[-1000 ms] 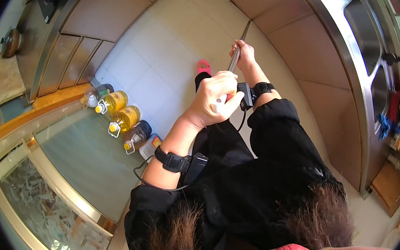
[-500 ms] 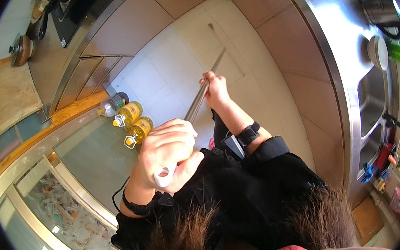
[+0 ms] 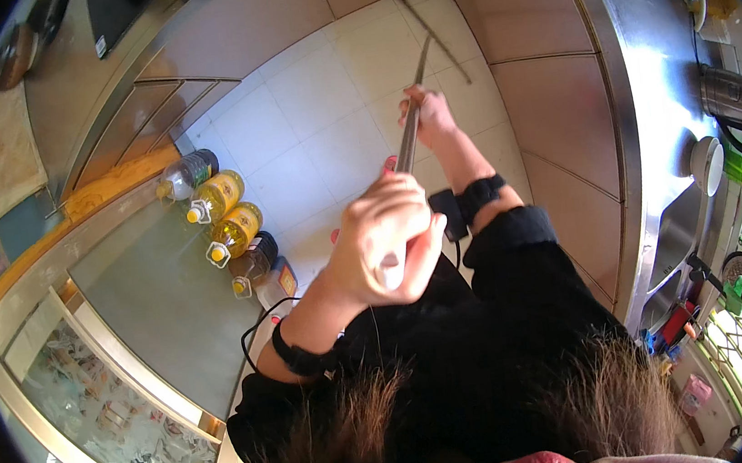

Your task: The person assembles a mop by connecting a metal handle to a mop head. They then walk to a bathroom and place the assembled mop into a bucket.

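A long-handled flat mop runs from near my chest out toward the far floor. Its grey metal pole has a white end cap, and at its far end a thin dark bar-shaped head lies across the tiles. My left hand is closed around the top of the pole, close to the white end. Farther down the pole, my right hand is wrapped around it as well. The head is narrow and slightly blurred, so its underside cannot be seen.
Several bottles, among them a yellow oil bottle, stand on the floor at left beside a glass-fronted cabinet. Brown cupboards line the right, under a steel counter with a kettle and sink.
Both hands and the mop have moved right and farther away, and the pole stands more upright in view. The mop head now shows more clearly on the far tiles. More bottles show at left.
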### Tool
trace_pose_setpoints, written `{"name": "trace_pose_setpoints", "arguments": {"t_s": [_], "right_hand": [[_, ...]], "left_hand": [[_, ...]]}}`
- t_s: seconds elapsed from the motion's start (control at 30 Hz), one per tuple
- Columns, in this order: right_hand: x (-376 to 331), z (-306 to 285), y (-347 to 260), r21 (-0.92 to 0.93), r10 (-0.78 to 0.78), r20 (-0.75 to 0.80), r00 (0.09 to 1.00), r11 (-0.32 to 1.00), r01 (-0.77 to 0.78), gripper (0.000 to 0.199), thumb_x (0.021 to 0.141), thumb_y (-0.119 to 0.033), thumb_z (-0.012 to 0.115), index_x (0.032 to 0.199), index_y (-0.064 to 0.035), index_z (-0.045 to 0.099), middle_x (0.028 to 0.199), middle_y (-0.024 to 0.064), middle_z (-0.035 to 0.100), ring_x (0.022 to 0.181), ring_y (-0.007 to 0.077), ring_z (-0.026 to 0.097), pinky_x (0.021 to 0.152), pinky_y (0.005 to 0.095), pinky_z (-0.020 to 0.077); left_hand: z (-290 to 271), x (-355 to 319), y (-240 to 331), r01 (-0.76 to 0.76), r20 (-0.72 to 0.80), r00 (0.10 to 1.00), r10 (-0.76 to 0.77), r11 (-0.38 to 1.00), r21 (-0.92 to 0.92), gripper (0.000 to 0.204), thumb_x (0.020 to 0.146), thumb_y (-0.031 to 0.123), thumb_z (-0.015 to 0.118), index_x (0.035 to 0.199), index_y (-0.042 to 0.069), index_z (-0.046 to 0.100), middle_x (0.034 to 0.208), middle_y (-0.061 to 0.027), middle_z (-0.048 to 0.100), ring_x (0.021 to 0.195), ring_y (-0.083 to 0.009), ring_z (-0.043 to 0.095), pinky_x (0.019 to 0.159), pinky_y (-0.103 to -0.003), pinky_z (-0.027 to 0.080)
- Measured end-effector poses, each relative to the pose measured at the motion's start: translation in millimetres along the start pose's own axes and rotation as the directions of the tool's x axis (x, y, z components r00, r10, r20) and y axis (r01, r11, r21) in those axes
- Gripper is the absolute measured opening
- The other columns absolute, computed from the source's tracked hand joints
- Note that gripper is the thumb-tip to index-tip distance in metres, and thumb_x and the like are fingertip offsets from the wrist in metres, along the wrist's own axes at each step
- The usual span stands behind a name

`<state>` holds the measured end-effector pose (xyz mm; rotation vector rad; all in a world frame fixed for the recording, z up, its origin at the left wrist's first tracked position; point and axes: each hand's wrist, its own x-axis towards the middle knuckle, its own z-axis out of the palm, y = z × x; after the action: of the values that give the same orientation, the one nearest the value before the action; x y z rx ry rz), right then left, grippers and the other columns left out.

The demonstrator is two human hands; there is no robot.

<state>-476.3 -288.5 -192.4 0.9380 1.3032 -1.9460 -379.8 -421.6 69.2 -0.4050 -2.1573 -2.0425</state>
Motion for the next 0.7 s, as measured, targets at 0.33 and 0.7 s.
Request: {"name": "trace_pose_setpoints", "arguments": {"t_s": [0.33, 0.7], "right_hand": [[-125, 75, 57, -0.047, 0.120, -0.061, 0.991, 0.991, -0.123, 0.014, 0.089, -0.016, 0.054, 0.086, -0.0031, 0.058, 0.067, 0.0107, 0.055, 0.049, 0.0193, 0.046, 0.043, 0.0341, 0.0362], [29, 41, 45, -0.055, 0.020, -0.028, 0.999, 0.998, -0.021, 0.015, 0.086, -0.013, 0.062, 0.088, 0.0006, 0.058, 0.068, 0.0117, 0.059, 0.048, 0.0205, 0.051, 0.044, 0.0348, 0.0443]], "left_hand": [[-75, -46, 87, 0.016, 0.025, 1.000, -0.017, 1.000, 0.002, 0.025, 0.068, -0.009, 0.066, 0.060, 0.002, 0.045, 0.057, -0.0101, 0.047, 0.054, -0.0290, 0.053, 0.059, -0.037, 0.047], [-58, -67, -21, -0.045, -0.174, 0.984, 0.037, 0.998, -0.043, 0.030, 0.069, -0.012, 0.056, 0.056, 0.004, 0.035, 0.052, -0.0071, 0.035, 0.047, -0.0247, 0.037, 0.054, -0.034, 0.038]]}}
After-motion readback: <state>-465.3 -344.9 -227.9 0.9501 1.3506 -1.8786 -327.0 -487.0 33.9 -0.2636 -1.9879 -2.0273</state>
